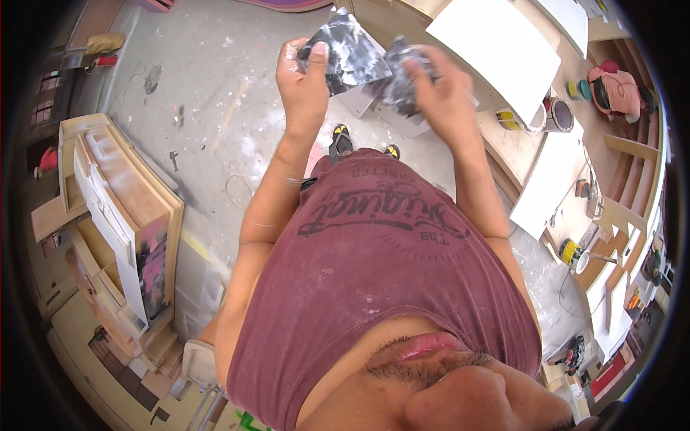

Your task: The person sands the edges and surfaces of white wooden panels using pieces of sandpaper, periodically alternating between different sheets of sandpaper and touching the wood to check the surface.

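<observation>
My left hand (305, 90) grips a flat, squarish piece (353, 54) by its left edge, thumb on top. Black, grey and white smears cover that piece; I cannot tell what it is exactly. Motion blurs my right hand (447, 93), whose fingers close on a second smeared black-and-white piece (404, 85). The two pieces are held side by side above the floor, their near edges close together or overlapping. Part of the second piece is hidden behind my right fingers.
White boards (496, 50) lie on a wooden bench at the right, with paint buckets (559, 115) and a yellow-labelled tub (571, 253). A wooden cabinet (129, 194) stands at the left. Another person (619, 95) bends at the far right. The grey floor (208, 86) is spattered.
</observation>
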`<state>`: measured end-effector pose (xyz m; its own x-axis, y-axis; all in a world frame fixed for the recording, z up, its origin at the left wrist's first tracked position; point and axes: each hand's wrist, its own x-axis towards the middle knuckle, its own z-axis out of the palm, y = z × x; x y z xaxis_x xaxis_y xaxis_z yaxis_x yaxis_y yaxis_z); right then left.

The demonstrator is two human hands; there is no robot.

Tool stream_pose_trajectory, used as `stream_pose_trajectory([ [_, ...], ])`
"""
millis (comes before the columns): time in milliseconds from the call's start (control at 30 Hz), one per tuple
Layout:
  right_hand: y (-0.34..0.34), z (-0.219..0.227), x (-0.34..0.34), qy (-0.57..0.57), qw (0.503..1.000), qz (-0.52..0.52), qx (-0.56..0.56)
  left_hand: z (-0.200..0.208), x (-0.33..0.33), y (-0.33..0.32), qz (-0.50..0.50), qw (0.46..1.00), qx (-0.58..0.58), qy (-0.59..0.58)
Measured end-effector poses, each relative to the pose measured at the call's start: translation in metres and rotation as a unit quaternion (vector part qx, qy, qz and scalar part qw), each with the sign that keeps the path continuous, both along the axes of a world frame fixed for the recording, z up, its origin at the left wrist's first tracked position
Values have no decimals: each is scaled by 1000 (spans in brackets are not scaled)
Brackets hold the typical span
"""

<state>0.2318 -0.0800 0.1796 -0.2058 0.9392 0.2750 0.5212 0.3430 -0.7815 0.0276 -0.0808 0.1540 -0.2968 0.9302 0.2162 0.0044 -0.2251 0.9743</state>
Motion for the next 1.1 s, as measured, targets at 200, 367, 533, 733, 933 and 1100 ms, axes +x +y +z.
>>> stream_pose_trajectory([
  [200,10,-5,25,268,938,-118,-186,-10,-12,-9,44,984,-32,-173],
  [367,10,-13,-2,145,973,-23,-178,-3,15,-30,-23,978,-45,-202],
  [533,16,-4,-7,134,972,-10,-191,0,14,-49,-24,999,-38,30],
  [733,26,-3,-4,77,989,54,-118,6,6,-57,-107,982,-79,136],
  [933,27,-6,6,123,971,-2,-204,1,0,-50,-15,993,-117,13],
  [1100,32,-16,10,205,961,35,-181,-8,-8,-32,16,936,-178,-303],
])
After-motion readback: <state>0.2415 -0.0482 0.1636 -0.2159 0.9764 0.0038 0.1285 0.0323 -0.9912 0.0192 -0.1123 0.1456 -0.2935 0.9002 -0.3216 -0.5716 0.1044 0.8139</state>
